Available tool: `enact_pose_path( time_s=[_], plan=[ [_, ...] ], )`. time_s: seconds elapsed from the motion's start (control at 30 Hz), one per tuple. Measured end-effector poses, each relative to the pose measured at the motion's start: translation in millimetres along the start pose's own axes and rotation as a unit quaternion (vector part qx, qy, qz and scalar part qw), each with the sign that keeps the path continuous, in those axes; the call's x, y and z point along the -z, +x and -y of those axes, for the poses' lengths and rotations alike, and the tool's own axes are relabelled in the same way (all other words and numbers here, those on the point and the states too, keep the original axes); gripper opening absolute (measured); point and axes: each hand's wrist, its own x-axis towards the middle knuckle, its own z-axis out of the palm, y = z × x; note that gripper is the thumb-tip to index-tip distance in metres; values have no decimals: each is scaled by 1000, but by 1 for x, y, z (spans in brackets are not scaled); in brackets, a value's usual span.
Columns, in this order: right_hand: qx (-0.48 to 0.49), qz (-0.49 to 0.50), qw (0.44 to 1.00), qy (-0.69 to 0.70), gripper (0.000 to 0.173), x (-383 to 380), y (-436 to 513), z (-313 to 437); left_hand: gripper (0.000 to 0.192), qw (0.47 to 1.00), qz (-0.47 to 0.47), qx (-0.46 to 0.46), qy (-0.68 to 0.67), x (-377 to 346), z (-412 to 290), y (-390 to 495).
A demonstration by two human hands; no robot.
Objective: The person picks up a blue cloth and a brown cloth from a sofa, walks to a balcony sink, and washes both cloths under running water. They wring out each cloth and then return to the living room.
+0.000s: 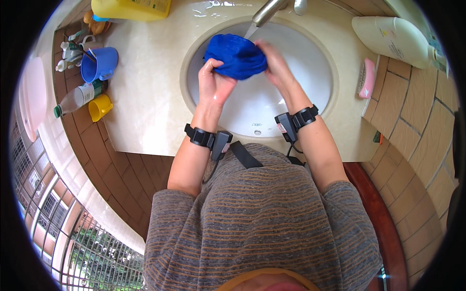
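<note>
A bunched, wet-looking blue cloth [236, 56] is held between my two hands over the white oval sink basin [302, 87]. At its lower left, my left hand [216, 82] grips it with the thumb on top. My right hand [275, 63] is at the cloth's right side, slightly blurred, its fingertips partly hidden behind the fabric. Just above the cloth is the metal faucet [267, 14], with a stream of water running down behind the cloth's upper edge. Both wrists wear black straps with small devices.
On the counter's left stand a blue cup [99, 64], a yellow cup [100, 108], a plastic bottle [78, 98] lying tilted and a yellow container [133, 8]. A pink brush [367, 78] and a large pale bottle [393, 40] are at the right.
</note>
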Motion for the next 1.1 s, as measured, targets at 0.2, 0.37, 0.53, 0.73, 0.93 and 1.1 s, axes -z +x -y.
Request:
enact_pose_path(
  time_s=[0.2, 0.37, 0.53, 0.73, 0.93, 1.1],
  plan=[
    [274, -40, 896, -346, 37, -43, 3, 12, 43, 981, -166, 78, -57, 25, 25, 47],
    [303, -40, 861, -406, 29, -66, -34, -14, 51, 986, -112, 124, 20, 60, 13, 74],
    [299, -119, 784, -531, 30, -52, 13, -4, 35, 985, -155, 56, -40, 44, 44, 67],
    [294, -139, 830, -453, 32, -53, 11, -8, 32, 979, -199, 43, 32, 33, 35, 68],
    [326, -126, 809, -472, 26, -57, -5, -22, 34, 989, -144, 32, -27, 31, 43, 60],
    [249, -213, 823, -465, 25, -40, 31, 2, 30, 991, -118, 68, -1, 27, 43, 41]
  ],
)
